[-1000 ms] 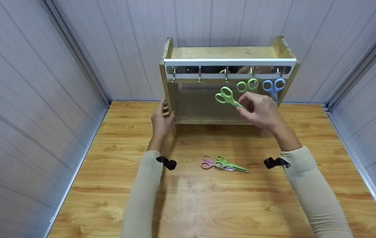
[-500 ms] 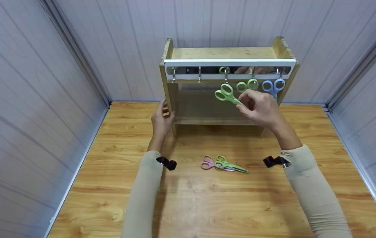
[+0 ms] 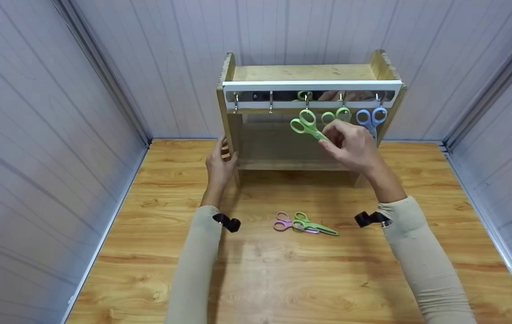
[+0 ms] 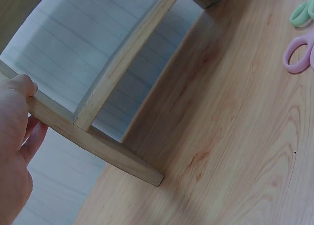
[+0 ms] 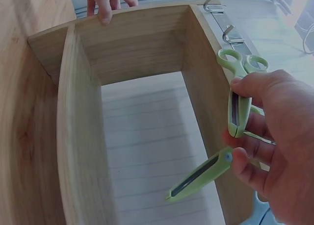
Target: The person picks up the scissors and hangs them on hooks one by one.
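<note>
My right hand (image 3: 352,146) pinches a pair of green scissors (image 3: 311,129) by the blade end, handle loops up and to the left. The upper loop meets the middle hook (image 3: 306,101) of the rack; whether the hook passes through it, I cannot tell. In the right wrist view the thumb and fingers press on the green scissors (image 5: 237,107). A second green pair (image 3: 323,118) and blue scissors (image 3: 373,119) hang to the right, partly hidden by that hand. My left hand (image 3: 221,166) grips the left side panel of the wooden shelf (image 3: 303,72), thumb in front, fingers behind.
On the wood-grain floor (image 3: 256,274) lie pink scissors (image 3: 283,224) and another green pair (image 3: 319,227), partly overlapping. The two left hooks (image 3: 271,102) carry nothing. Pale panel walls (image 3: 183,67) stand behind and on both sides.
The right hand has brought the green scissors slightly up and left, so the upper loop has risen to the middle hook. The left hand stays on the shelf side.
</note>
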### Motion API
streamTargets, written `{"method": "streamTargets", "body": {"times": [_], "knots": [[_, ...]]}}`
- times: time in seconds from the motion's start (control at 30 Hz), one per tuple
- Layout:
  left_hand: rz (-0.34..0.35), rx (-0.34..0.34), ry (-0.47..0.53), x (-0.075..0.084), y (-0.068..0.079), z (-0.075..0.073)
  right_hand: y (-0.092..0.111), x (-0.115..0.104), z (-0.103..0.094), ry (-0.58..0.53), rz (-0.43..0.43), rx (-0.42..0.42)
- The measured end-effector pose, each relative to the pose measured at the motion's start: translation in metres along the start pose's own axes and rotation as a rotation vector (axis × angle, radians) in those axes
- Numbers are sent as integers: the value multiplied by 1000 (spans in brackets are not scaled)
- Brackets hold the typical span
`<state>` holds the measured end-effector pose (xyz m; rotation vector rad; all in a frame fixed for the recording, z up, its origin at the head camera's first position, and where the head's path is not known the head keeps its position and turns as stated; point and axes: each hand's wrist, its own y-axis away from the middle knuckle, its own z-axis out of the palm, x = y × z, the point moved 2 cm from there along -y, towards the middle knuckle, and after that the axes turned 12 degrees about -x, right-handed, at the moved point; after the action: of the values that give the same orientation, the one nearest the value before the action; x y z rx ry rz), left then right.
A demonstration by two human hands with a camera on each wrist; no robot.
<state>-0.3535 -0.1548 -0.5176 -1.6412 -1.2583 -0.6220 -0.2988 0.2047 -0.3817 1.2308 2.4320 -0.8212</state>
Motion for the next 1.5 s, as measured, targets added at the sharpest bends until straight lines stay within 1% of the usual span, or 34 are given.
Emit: {"method": "streamTargets", "body": {"times": [0.1,0.3,0.53,0.87,1.27,1.5], "knots": [[1,-2,2,0,0,0,-1,1,3,-14,13,16],[-24,-19,10,0,1,1,-1,4,9,-42,14,40],[-7,-7,11,-1,2,1,0,6,16,-62,23,64],[-11,-7,18,0,2,0,-1,5,24,-60,22,104],[-25,-13,-1,0,2,1,-1,7,30,-53,47,130],[-22,-11,-1,1,1,0,0,7,30,-57,50,123]]}}
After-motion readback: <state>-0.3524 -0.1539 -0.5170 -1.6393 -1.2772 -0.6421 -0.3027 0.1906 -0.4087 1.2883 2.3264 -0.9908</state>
